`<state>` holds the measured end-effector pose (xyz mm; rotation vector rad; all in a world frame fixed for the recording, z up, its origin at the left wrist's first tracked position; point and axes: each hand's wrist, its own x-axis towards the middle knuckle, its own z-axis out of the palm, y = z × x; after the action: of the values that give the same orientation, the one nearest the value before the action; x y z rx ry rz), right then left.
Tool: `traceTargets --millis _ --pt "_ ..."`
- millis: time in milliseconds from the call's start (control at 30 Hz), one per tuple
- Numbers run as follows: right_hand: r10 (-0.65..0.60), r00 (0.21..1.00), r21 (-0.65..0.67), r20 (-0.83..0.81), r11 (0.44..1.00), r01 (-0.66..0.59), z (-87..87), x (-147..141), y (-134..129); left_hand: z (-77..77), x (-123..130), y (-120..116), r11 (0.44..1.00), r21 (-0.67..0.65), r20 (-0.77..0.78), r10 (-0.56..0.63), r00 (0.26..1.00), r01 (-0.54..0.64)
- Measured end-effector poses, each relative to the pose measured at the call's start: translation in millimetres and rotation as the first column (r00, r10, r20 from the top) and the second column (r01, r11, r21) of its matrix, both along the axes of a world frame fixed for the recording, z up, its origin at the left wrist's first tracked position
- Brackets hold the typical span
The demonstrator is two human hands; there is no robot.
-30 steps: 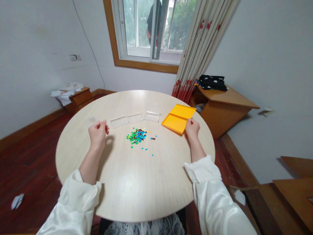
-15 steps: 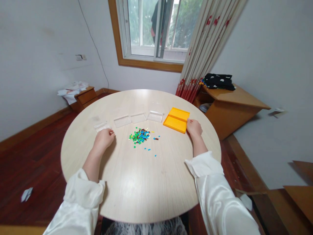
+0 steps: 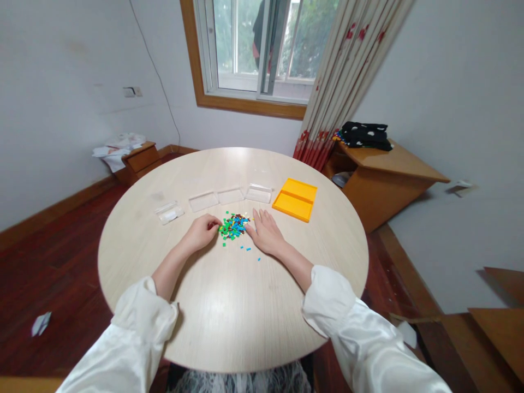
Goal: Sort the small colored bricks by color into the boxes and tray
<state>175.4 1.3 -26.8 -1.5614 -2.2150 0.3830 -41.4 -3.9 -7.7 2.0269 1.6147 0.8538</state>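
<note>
Head view showed the left hand [image 3: 201, 231] with curled fingers at the left edge of the pile of small coloured pieces [image 3: 232, 227]; whether it gripped any could not be told. The right hand [image 3: 265, 231] lay spread, palm down, at the pile's right side. The pile sat on the round table [image 3: 245, 316], nearer than the orange case [image 3: 293, 206].

No readable text, labels, brands, numbers or signs anywhere in view.

A pile of pieces [image 3: 232, 227] is placed on the table [image 3: 245, 316], flanked by the left hand [image 3: 200, 232] and the right hand [image 3: 266, 232]. Loose pieces [image 3: 248, 249] are scattered before it. Behind it, three trays [image 3: 230, 196] are ranged between a box [image 3: 169, 213], left, and a case [image 3: 293, 204], right.
</note>
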Motion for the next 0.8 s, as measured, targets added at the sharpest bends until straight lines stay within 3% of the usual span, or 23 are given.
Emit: traceTargets --millis 133,233,333,433,500,633,800 --pt "0.1 0.995 -0.047 -0.012 0.994 -0.1 4.8 -20 -1 -5.4 5 6 1.0 -0.017 0.154 0.003 0.988 -0.001" --pt "0.238 0.964 -0.078 -0.115 0.966 -0.248 10.9 -28 0 -6.9 5 8 0.994 0.092 0.178 0.04 0.983 -0.057" --pt "0.369 0.911 -0.146 -0.186 0.906 -0.397 18.3 -19 -2 -8.5 1 7 0.981 0.193 0.099 -0.022 0.995 0.002" --pt "0.478 0.868 -0.24 -0.133 0.834 -0.496 27.1 5 -7 -9.7 0 5 0.986 0.117 -0.074 -0.111 0.991 0.12" --pt "0.478 0.873 -0.282 -0.094 0.829 -0.484 31.5 20 -10 -9.1 3 4 0.982 0.056 -0.185 -0.165 0.969 0.178" --pt "0.39 0.92 -0.259 -0.029 0.886 -0.384 30.4 26 -11 -5.8 14 6 0.958 0.01 -0.302 -0.27 0.914 0.286" --pt "0.326 0.945 -0.141 0.003 0.936 -0.322 15.8 7 -3 -7.3 25 10 0.929 0.064 -0.193 -0.347 0.918 0.365"
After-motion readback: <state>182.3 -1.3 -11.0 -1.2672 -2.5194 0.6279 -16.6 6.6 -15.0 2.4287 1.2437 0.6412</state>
